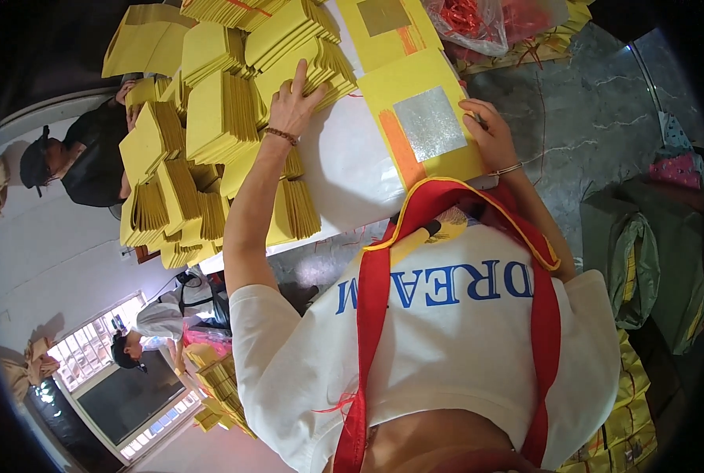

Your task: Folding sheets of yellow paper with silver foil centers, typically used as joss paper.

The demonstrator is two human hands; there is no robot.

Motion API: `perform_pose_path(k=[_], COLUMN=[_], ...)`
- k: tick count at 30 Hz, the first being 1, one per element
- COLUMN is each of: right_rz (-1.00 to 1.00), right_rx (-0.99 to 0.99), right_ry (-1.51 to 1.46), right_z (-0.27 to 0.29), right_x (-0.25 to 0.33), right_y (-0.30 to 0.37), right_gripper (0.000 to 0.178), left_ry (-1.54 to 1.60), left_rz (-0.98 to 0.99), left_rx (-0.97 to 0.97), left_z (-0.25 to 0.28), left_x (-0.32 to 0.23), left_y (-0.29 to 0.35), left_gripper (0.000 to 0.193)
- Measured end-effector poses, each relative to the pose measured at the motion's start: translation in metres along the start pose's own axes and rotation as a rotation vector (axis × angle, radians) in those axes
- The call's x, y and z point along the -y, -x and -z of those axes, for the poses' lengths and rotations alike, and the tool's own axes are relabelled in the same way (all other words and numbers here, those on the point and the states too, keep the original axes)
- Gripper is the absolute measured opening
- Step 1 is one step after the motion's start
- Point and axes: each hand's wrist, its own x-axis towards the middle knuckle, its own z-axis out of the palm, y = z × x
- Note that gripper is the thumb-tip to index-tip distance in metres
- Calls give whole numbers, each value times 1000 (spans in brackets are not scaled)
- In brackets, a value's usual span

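Observation:
My left hand (293, 109), with a beaded bracelet on its wrist, rests on a bundle of folded yellow paper (320, 69). Its index finger is stretched out and the others are spread. In front of me lies a yellow sheet (375, 94) with a silver square (429, 124) and an orange stripe along one side. At this sheet's right edge is my right hand (492, 140), its fingers curled. A small dark thing shows between them, too little of it to name. Beyond lies a second yellow sheet (357, 35) with a similar square.
Many yellow paper bundles (218, 118) crowd the left of the white table (332, 158). Red ties fill a clear plastic bag (466, 24) at the far right. One person in black (92, 162) is at the left, another (167, 319) stands farther back. Green sacks (635, 260) sit at right.

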Motion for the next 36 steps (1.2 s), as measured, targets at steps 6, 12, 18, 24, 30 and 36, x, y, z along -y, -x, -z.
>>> perform_pose_path(k=[6,12,18,24,30,36], right_rz=[-33,-3,33,-35,147,136], right_rx=[16,16,14,67,62,90], right_ry=[-25,-45,-6,-25,59,139], right_z=[0,-3,2,7,-4,13], right_x=[-1,-3,-3,1,-12,-24], right_y=[1,6,5,-4,-13,-3], right_gripper=[25,23,23,22,21,21], left_ry=[46,3,-7,-41,2,87], left_rz=[61,67,71,97,136,132], left_rx=[-4,-28,-41,-60,-8,45], left_z=[13,11,10,1,9,11], left_x=[-14,-15,-19,-23,-24,-32], left_y=[-5,1,-3,-5,5,-5], left_gripper=[40,36,36,31,22,18])
